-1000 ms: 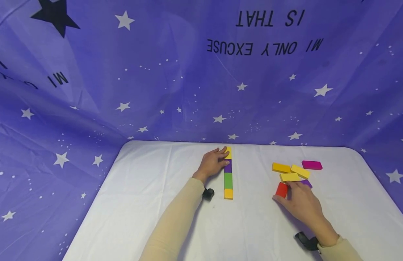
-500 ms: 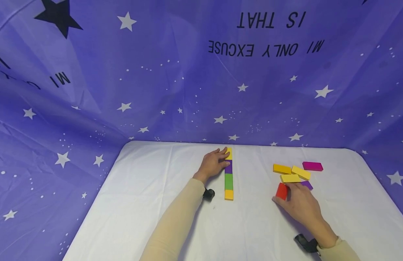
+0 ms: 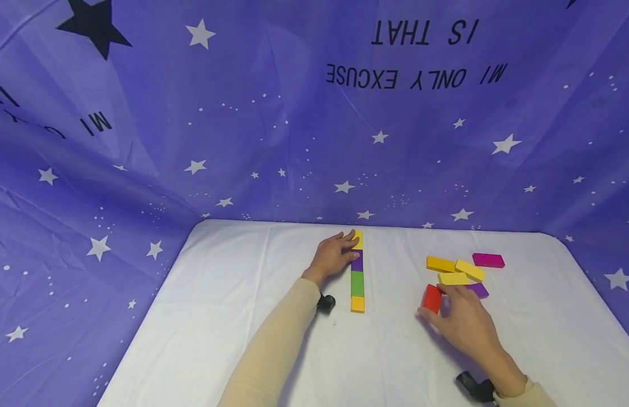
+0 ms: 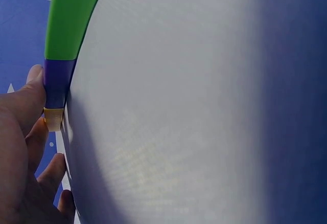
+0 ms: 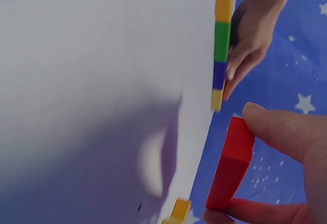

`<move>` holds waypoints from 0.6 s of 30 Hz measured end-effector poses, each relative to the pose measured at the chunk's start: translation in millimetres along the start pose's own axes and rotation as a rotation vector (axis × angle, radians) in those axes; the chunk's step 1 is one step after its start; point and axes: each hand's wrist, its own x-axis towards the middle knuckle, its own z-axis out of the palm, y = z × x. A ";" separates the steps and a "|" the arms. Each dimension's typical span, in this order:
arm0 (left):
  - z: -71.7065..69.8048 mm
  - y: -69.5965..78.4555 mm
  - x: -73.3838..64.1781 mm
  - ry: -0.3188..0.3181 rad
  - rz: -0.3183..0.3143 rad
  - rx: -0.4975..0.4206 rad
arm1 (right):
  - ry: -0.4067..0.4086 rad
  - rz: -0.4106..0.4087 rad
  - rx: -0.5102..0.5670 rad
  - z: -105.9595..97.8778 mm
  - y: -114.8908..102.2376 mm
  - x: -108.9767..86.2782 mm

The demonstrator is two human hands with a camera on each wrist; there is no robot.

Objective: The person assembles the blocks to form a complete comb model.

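Note:
Four colours of block form a straight line on the table in the head view: a yellow block (image 3: 358, 236) farthest away, then a purple block (image 3: 359, 263), a green block (image 3: 357, 284) and an orange-yellow block (image 3: 357, 305) nearest. My left hand (image 3: 333, 257) lies along the far end of this line, its thumb against the purple block and its relaxed fingers at the yellow one. Between thumb and fingertips, my right hand (image 3: 467, 321) pinches a red block (image 5: 232, 162), held tilted beside the loose blocks. The right wrist view shows it above the white cloth.
Loose blocks lie at the right: an orange-yellow block (image 3: 440, 264), two pale yellow blocks (image 3: 469, 270), a purple block (image 3: 478, 290) partly behind my right hand, and a magenta block (image 3: 488, 260). A white cloth (image 3: 233, 254) covers the table. Behind hangs a blue-purple star-printed curtain (image 3: 294, 113).
My right hand has shifted slightly left with the red block, away from the loose pile. The left hand keeps its place at the line of blocks.

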 end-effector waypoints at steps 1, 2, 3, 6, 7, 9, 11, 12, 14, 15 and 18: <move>-0.3 0.2 -0.3 0.003 0.003 -0.004 | 0.000 -0.006 0.004 0.2 -2.8 -0.9; -0.4 0.5 -0.4 0.005 0.004 -0.005 | -0.002 -0.010 0.007 0.5 -5.9 -1.9; -0.3 0.7 -0.3 0.006 0.004 -0.005 | 0.001 -0.017 0.007 1.5 -8.8 -2.9; -4.2 6.9 -0.6 -0.018 -0.026 -0.009 | 0.009 -0.036 0.015 4.8 -17.1 -5.1; -3.6 6.8 0.3 -0.029 -0.038 -0.018 | 0.011 -0.041 0.015 6.0 -19.6 -5.9; -2.4 6.6 1.3 -0.032 -0.045 -0.005 | 0.014 -0.048 0.019 8.5 -24.4 -7.3; -1.9 6.6 1.9 -0.036 -0.048 0.004 | 0.015 -0.054 0.024 11.0 -29.0 -9.1; -2.1 6.7 1.8 -0.036 -0.049 0.005 | 0.013 -0.059 0.024 12.4 -31.3 -9.9; -2.3 6.7 1.7 -0.034 -0.051 0.004 | 0.010 -0.075 0.028 15.7 -35.3 -11.3; -2.5 6.6 1.5 -0.034 -0.052 0.002 | 0.009 -0.086 0.030 17.2 -37.4 -12.1; -3.4 6.7 0.9 -0.036 -0.056 -0.001 | 0.011 -0.121 0.030 22.1 -43.3 -13.1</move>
